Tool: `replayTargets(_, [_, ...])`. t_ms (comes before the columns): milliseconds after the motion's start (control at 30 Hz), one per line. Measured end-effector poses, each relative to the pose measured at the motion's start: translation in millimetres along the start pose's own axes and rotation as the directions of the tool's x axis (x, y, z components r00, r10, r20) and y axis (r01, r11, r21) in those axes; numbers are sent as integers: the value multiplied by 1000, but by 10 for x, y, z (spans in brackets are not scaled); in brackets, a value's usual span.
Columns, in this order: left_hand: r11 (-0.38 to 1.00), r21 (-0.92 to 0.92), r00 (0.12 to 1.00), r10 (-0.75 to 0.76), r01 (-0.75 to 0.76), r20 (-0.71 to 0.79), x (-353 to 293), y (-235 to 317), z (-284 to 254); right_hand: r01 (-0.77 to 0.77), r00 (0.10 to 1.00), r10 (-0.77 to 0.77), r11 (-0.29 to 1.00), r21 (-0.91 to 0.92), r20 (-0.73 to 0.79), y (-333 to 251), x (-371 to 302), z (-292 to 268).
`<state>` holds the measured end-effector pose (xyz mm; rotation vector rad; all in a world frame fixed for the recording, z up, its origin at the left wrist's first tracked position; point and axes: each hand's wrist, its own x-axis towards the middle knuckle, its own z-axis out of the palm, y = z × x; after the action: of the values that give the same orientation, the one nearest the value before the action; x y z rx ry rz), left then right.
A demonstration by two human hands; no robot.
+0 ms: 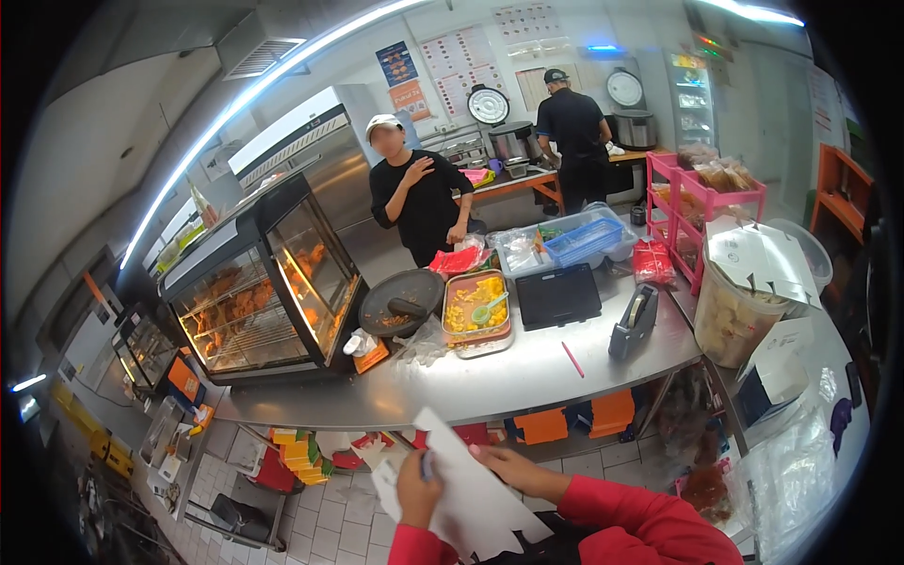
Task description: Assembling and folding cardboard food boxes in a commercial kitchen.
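A white cut cardboard sheet (pixel 468 485) with notched edges, like an unfolded box, is held up in front of the steel counter's near edge. My left hand (pixel 418 488) is closed on its left side, with a small dark thing at the fingers that I cannot make out. My right hand (pixel 516 470) grips the sheet's right edge, thumb on the face towards me. Both arms wear red sleeves. On the steel counter (pixel 471 386) beyond lie a pink pen (pixel 573 359), a tape dispenser (pixel 634 321) and a black tablet-like panel (pixel 559 296).
A glass warmer (pixel 254 301) with fried food stands left. Nearby are a stone mortar (pixel 377 299) and a tray (pixel 477 347) of yellow food. A bucket (pixel 730 330) and pink rack (pixel 667 221) stand right. One person (pixel 414 193) faces me; another (pixel 572 132) stands farther back.
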<state>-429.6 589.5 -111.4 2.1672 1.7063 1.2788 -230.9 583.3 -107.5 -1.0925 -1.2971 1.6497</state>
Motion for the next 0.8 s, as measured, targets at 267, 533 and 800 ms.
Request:
replayTargets(267, [943,-314,766,-284,112,-577,212,-112,-1132,122,879,-199,973,198,433,-135,-296,-60])
replayTargets(533, [661,-741,659,-611,120,-439,15,93,-711,665,595,-794,401,-630,123,-577,-232,93])
replayTargets(800, [894,-267,851,-432,360,-299,-334,140,-997,418,862,-302,-34,-908,408,-1511,-687,-160])
